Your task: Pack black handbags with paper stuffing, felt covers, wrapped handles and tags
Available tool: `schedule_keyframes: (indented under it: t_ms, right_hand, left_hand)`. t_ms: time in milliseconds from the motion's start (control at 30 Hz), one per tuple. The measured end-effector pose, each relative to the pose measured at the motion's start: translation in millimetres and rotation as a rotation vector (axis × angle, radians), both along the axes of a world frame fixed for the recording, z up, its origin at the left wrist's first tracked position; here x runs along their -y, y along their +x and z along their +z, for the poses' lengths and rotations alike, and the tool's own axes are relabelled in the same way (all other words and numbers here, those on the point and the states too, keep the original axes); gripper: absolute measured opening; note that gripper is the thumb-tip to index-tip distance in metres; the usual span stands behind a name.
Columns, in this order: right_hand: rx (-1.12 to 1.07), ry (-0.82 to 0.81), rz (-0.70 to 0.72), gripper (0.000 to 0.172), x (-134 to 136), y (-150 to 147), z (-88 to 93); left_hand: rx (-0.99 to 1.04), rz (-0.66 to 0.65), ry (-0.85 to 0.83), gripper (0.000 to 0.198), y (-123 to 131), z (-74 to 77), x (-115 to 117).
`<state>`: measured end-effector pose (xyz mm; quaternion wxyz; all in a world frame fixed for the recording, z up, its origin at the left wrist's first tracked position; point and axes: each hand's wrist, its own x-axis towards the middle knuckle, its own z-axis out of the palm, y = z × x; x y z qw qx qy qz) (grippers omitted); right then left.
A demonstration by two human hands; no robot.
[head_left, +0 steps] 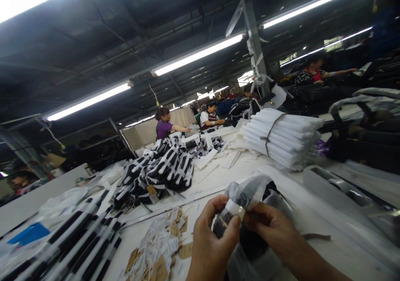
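Note:
My left hand [212, 239] and my right hand [275, 227] meet low in the view, both pinching the gathered top of a clear plastic bag [250, 193] that holds a dark garment. A small white label [233, 208] sits right at my fingertips between thumb and forefinger. The bag rests on the white table [328, 231] under my hands.
Loose paper tags [162, 243] lie left of my hands. A heap of black-and-white garments [162, 168] fills the middle, packed ones [78, 239] at the left. A tied stack of white folded pieces [281, 137] stands at the right. Other people [164, 124] work farther back.

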<state>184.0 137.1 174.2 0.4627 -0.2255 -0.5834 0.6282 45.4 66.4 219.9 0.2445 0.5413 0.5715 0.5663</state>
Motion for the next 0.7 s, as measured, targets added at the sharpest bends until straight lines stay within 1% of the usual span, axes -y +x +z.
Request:
schedule_keyframes:
  t_ms: [200, 367, 533, 700]
  right_hand:
    - [-0.012, -0.019, 0.041, 0.049, 2.0, 2.9, 7.3]
    - [-0.048, -0.093, 0.12, 0.046, 8.2, 8.8, 17.2]
    - [-0.074, -0.168, 0.184, 0.045, 7.5, 11.5, 15.0]
    - [-0.087, -0.143, 0.203, 0.043, 2.8, 11.0, 15.0]
  left_hand:
    - [-0.015, 0.042, 0.015, 0.034, 3.8, 2.2, 2.0]
    - [-0.031, 0.024, -0.009, 0.032, 7.0, 6.7, 4.1]
    - [-0.023, 0.015, -0.043, 0.031, 11.1, 12.3, 6.4]
    - [-0.008, 0.031, -0.034, 0.032, 14.4, 14.4, 5.6]
